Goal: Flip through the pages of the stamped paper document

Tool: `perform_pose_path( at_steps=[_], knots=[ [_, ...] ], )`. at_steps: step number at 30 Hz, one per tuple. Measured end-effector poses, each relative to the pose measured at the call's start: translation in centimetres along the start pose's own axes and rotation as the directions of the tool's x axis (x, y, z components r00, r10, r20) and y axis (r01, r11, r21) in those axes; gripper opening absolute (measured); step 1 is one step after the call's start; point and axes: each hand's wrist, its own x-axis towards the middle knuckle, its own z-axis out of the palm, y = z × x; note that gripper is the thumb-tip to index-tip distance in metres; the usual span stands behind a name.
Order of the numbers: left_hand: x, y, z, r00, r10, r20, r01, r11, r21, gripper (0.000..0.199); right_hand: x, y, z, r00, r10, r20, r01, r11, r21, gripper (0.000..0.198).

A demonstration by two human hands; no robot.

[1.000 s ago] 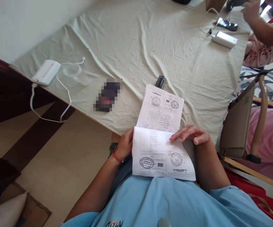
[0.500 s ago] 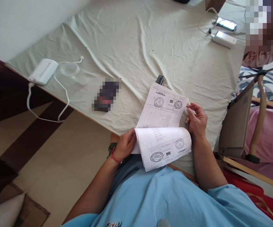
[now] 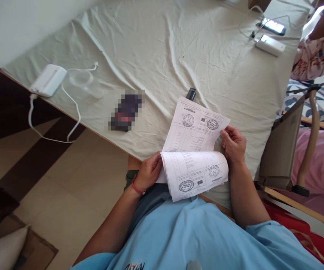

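Note:
A stack of printed, stamped paper sheets (image 3: 193, 129) lies at the near edge of the cloth-covered table. Its upper sheets are folded back toward me, forming a curled flap (image 3: 197, 174) that hangs over the edge. My left hand (image 3: 150, 170), with a red string round the wrist, is closed on the stack's left side at the fold. At the far right corner of the exposed sheet, my right hand (image 3: 235, 144) pinches the paper's edge between thumb and fingers. A small black object (image 3: 191, 94) pokes out from under the far edge of the papers.
A blurred-out dark object (image 3: 126, 111) lies left of the papers. Beyond it are a white power bank (image 3: 48, 80) with a cable and a clear plastic item (image 3: 85, 83). A lit phone (image 3: 274, 26) and another white device (image 3: 270, 45) lie far right, near a chair (image 3: 284, 142) and another person.
My right hand's fingers have closed on the exposed sheet's far right corner, which now sticks out farther right. My left hand keeps its hold. The view has shifted slightly.

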Motion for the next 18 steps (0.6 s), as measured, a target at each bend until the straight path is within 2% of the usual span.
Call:
perform_pose_path(
  at_steps=[3, 7, 14, 18],
  knots=[
    [0.0, -0.1, 0.0, 1.000, -0.010, 0.001, 0.010, 1.000, 0.006, 0.027, 0.0, 0.2, 0.0, 0.999, -0.030, -0.032, 0.031, 0.999, 0.011, 0.026],
    [0.1, 0.0, 0.0, 0.999, -0.032, -0.004, 0.032, 0.999, 0.020, 0.026, 0.1, 0.7, -0.1, 0.996, -0.056, -0.068, 0.059, 0.998, 0.036, 0.029],
    [0.2, 0.1, 0.2, 0.999, -0.044, -0.030, 0.045, 0.998, 0.034, 0.025, 0.1, 0.4, -0.1, 0.998, -0.059, -0.030, 0.060, 0.998, 0.024, 0.032],
    [0.2, -0.1, 0.3, 0.999, -0.044, -0.031, 0.045, 0.997, 0.058, 0.024, -0.2, -0.4, 0.1, 0.995, -0.099, 0.001, 0.098, 0.984, 0.148, 0.030]
  ],
)
